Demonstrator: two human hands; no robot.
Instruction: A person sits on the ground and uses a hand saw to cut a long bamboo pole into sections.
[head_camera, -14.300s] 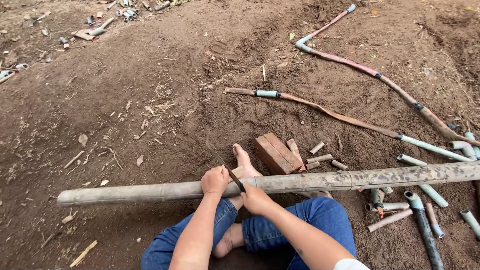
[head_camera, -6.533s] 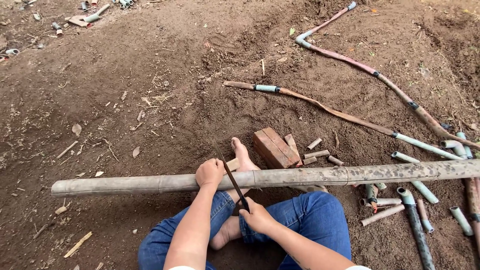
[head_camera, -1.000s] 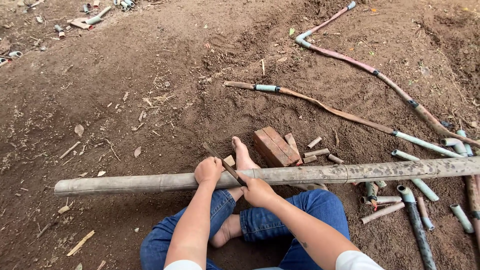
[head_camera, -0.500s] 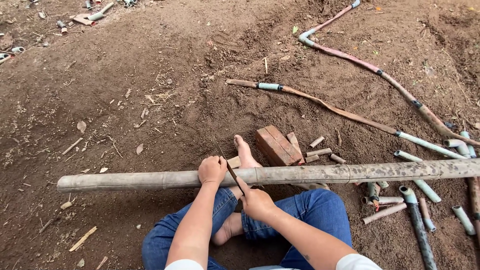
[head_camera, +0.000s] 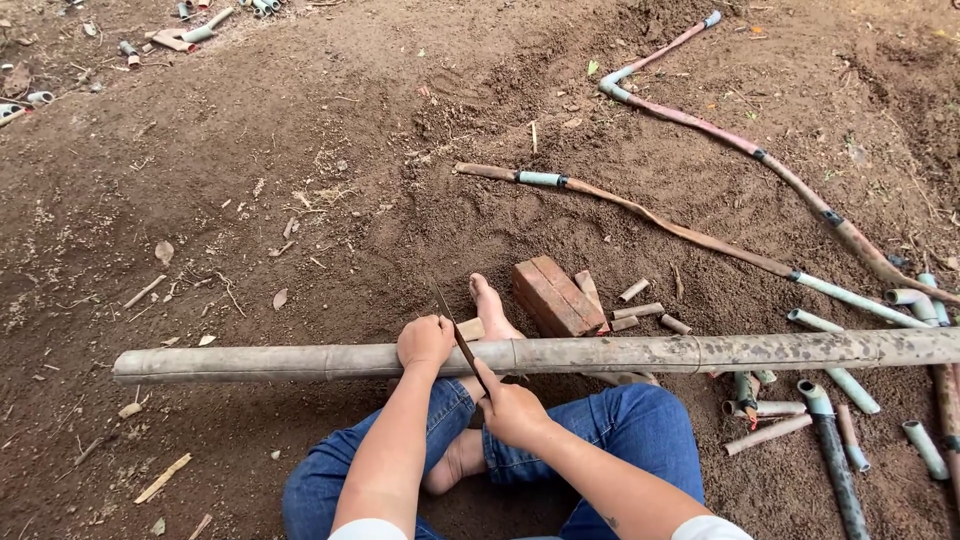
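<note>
I sit on bare soil in blue jeans, one bare foot (head_camera: 489, 305) stretched forward. A long, pale, mottled pole (head_camera: 650, 352) lies across my lap from left to right. My left hand (head_camera: 425, 341) grips the pole from above. My right hand (head_camera: 512, 410) holds a thin dark blade (head_camera: 458, 336) that slants up and away across the pole, just right of the left hand.
A reddish brick (head_camera: 556, 296) lies beyond the pole with short pipe offcuts (head_camera: 640, 312) beside it. Several pipe pieces (head_camera: 830, 460) lie at the right. Two long bent muddy pipes (head_camera: 690, 232) cross the soil farther off. Scraps (head_camera: 190, 30) lie at the top left.
Over the frames the blade has gone back and forth across the pole at the same spot. My left hand has kept its grip; the pole has barely shifted.
</note>
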